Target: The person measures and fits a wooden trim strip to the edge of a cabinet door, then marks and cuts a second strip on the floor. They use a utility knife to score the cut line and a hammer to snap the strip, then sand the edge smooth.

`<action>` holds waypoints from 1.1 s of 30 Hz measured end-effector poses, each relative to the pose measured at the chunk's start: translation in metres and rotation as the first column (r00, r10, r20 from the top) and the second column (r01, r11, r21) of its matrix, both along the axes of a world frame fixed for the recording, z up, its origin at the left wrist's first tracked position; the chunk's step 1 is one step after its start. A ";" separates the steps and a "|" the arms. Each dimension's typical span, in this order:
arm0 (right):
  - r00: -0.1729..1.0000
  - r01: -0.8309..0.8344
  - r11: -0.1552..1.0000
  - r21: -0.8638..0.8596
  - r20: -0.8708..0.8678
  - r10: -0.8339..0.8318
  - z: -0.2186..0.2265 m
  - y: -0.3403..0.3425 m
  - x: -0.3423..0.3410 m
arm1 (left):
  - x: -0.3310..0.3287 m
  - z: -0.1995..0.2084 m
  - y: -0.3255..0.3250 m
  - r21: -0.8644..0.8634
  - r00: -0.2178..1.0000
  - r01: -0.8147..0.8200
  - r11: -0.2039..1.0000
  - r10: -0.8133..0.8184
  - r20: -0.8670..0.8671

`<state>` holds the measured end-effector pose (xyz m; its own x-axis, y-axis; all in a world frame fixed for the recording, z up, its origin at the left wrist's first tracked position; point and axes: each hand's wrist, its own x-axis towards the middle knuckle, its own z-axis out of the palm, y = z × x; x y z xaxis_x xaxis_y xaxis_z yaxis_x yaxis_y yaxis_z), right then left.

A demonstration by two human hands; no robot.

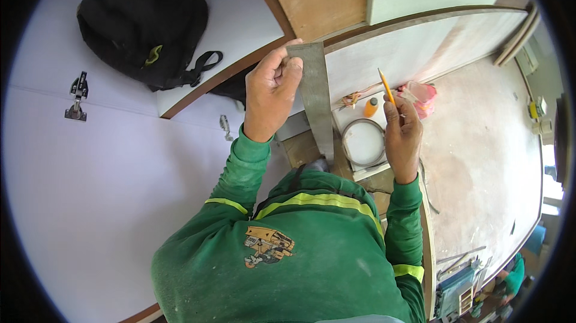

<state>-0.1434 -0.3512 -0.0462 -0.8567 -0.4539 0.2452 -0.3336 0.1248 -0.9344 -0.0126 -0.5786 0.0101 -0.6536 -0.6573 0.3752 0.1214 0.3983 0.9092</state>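
My left hand [269,96] is closed on the upper end of a long, flat grey strip [316,98], thumb on its near face. The strip hangs down toward my waist and looks narrower at its lower end. Whether it is metal or board I cannot make out. To the right, my right hand [403,140] pinches a yellow pencil [386,85] between thumb and fingers, its sharpened tip pointing up. The pencil and the strip are apart.
Beyond my right hand are an orange bottle [371,107], a round container [364,143] and a pink plastic bag [418,98]. A black backpack [141,29] lies at upper left on a white panel with metal hinges [76,96]. Another person [513,278] is at far lower right.
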 end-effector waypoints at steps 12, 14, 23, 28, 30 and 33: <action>0.850 0.360 0.933 -0.020 0.419 -0.319 -0.072 0.091 0.031 | -0.102 -0.004 0.062 0.263 0.861 0.488 0.832 -0.509 0.013; 0.775 0.455 0.891 0.006 0.491 -0.399 -0.079 0.121 0.047 | -0.124 -0.009 0.081 0.290 0.805 0.558 0.778 -0.592 0.040; 0.697 0.605 0.792 0.082 0.427 -0.576 -0.080 0.270 0.078 | -0.155 -0.006 0.184 0.277 0.752 0.620 0.734 -0.657 0.060; 0.727 0.589 0.806 0.058 0.397 -0.559 -0.062 0.272 0.054 | -0.126 -0.006 0.162 0.263 0.847 0.497 0.827 -0.529 0.060; 0.754 0.550 0.834 0.046 0.403 -0.519 -0.061 0.249 0.047 | -0.107 0.001 0.143 0.203 0.891 0.427 0.881 -0.448 0.072; 0.812 0.445 0.895 0.036 0.406 -0.420 -0.065 0.204 0.039 | -0.074 0.011 0.101 -0.060 0.960 0.274 0.960 -0.269 0.076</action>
